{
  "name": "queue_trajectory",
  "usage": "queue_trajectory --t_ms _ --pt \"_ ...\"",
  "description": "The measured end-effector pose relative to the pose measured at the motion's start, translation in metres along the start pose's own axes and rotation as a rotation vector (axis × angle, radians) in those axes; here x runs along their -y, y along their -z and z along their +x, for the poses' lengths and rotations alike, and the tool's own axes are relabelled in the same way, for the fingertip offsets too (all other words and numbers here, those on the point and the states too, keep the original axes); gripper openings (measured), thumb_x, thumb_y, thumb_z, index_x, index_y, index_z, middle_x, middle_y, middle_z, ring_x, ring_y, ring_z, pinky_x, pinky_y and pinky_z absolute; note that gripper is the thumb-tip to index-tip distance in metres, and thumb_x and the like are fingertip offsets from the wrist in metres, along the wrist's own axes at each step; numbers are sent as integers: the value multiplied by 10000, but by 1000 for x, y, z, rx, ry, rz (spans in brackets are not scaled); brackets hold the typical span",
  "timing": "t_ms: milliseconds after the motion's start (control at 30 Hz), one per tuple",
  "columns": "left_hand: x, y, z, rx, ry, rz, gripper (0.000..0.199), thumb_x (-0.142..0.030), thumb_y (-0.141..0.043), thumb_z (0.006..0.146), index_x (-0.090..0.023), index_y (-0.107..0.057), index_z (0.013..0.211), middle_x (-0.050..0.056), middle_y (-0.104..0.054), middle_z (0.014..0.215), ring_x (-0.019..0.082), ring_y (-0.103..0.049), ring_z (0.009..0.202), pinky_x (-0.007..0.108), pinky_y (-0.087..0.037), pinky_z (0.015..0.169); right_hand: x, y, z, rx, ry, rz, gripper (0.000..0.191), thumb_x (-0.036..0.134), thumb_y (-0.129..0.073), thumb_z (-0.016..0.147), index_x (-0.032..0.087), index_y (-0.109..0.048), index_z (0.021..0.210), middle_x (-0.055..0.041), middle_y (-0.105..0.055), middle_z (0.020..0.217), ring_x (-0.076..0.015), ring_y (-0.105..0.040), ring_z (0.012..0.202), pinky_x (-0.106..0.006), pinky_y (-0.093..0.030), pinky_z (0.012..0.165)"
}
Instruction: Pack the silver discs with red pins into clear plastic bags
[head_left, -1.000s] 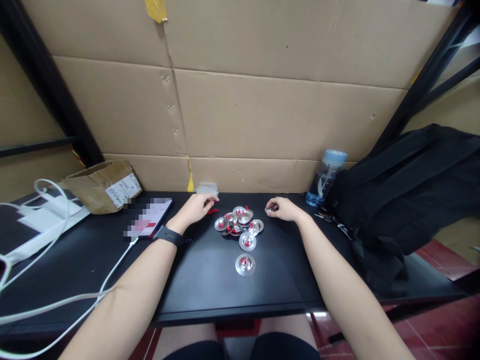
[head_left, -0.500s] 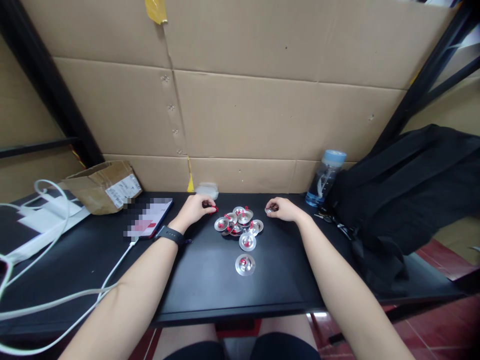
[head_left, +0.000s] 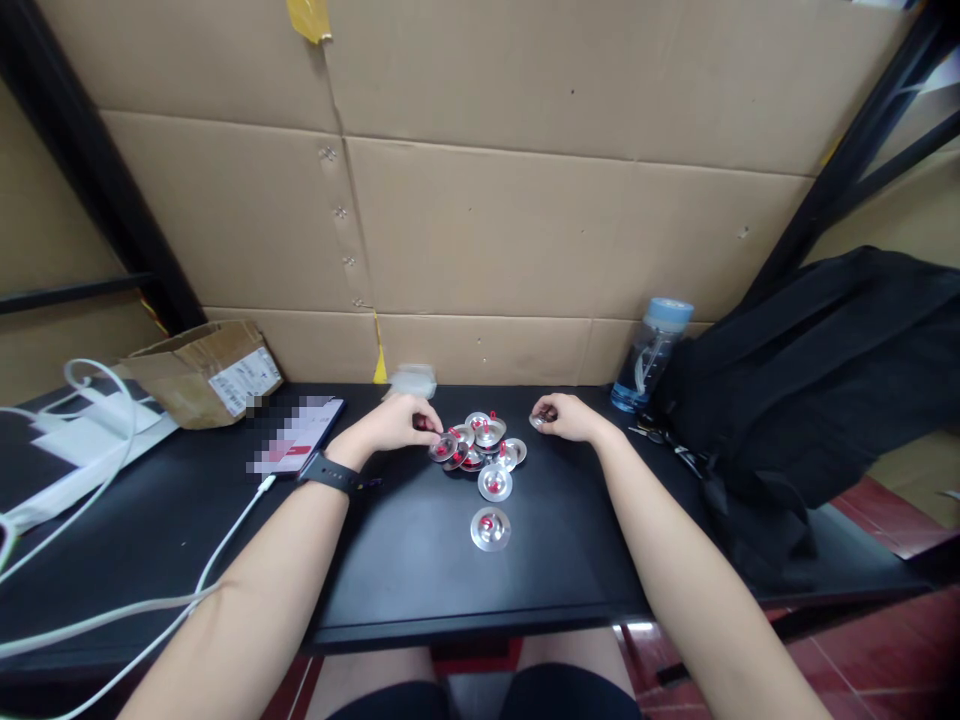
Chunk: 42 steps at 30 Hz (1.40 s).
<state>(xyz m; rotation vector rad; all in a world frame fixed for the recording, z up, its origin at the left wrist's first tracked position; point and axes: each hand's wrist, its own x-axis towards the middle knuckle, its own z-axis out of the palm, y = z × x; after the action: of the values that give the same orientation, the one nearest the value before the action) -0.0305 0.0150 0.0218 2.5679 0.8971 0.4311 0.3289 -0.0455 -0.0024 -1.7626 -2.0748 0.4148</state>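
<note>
Several silver finger cymbals with domed middles and red cord loops lie in an overlapping pile (head_left: 489,434) on the black table (head_left: 420,570). At the pile's left edge, my left hand (head_left: 405,422) has its thumb and fingers closed at the rim of the leftmost finger cymbal (head_left: 444,447). To the right of the pile, my right hand (head_left: 566,416) pinches another finger cymbal (head_left: 538,419), partly hidden by the fingers. Two cymbals lie nearer to me: one (head_left: 495,483) just before the pile, another (head_left: 490,530) apart from it.
A clear plastic box (head_left: 412,381) sits behind my left hand. On the left are a phone (head_left: 311,435) with a white cable and an open cardboard box (head_left: 187,375). A water bottle (head_left: 651,355) and a black backpack (head_left: 825,370) stand right. Cardboard (head_left: 487,230) walls the back.
My left hand has moved right and slightly down to the leftmost cymbal of the pile; the red bit seen at its fingertips no longer shows. My right hand stays in place with its cymbal.
</note>
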Motion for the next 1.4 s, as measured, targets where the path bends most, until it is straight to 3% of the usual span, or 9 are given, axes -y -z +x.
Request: queue_trajectory --t_ms 167,333,500,633,767,933,1067,1200,1400 --pt "-14 -7 2 139 -7 53 99 -235 -754 754 -232 -819 828 14 -771 854 160 -672 757 228 -452 696 5 1 -2 -15 6 -39 194 180 -739 772 182 -743 966 -56 -758 941 -189 -682 845 -271 -500 773" --pt "-13 -8 2 124 18 115 97 -183 -682 798 -204 -777 786 28 -756 832 167 -660 741 242 -447 686 12 1 -2 -80 59 -72 192 200 -728 802 179 -733 993 -81 -741 1006 -212 -678 899 -304 -503 812" --pt "-11 5 -4 -7 -14 131 132 -224 -585 878 -182 -706 846 45 -727 847 183 -642 764 271 -461 716 36 -7 -3 -250 221 65 220 160 -701 821 183 -706 1039 -78 -709 1042 -196 -653 915 -312 -522 807" --pt "-23 9 -3 -207 -98 65 142 -266 -546 919 -192 -654 864 45 -686 907 186 -622 823 287 -468 744 71 -19 -9 -296 418 171 323 213 -710 844 211 -659 1163 -76 -689 1122 -194 -657 938 -319 -540 798" --pt "-41 -5 5 -335 -183 -102 167 -323 -538 954 -196 -646 931 72 -657 1042 207 -614 960 313 -494 812 101 -29 -18 -309 512 329 596 346 -790 817 259 -553 1356 -94 -641 1309 -228 -679 1073 -349 -568 864" --pt "-56 -25 12 -358 -186 -217 157 -316 -539 957 -194 -637 950 85 -615 1095 216 -599 1025 356 -493 931 116 -33 -24 -311 509 382 536 324 -767 849 287 -577 1348 -72 -660 1316 -232 -690 1104 -372 -564 951" --pt "-45 -22 12 -378 -182 -129 184 -330 -525 974 -197 -651 966 78 -607 1095 214 -601 1022 349 -491 937 108 -30 -19 -346 487 367 491 290 -782 825 241 -616 1284 -71 -689 1190 -204 -695 1008 -319 -584 853" --pt "-13 -8 6 -459 -29 132 197 -332 -544 944 -190 -673 901 85 -620 1067 240 -606 1025 370 -475 964 74 -15 -9 -342 365 208 459 229 -784 801 175 -646 1236 -100 -681 1149 -200 -677 962 -317 -568 822" --pt "22 -5 -1 -293 119 288 149 -262 -593 860 -219 -727 810 75 -691 966 232 -647 880 329 -501 848 10 4 -2 -241 -12 -9 424 261 -845 731 143 -697 1111 -111 -744 1048 -224 -699 923 -332 -523 862"
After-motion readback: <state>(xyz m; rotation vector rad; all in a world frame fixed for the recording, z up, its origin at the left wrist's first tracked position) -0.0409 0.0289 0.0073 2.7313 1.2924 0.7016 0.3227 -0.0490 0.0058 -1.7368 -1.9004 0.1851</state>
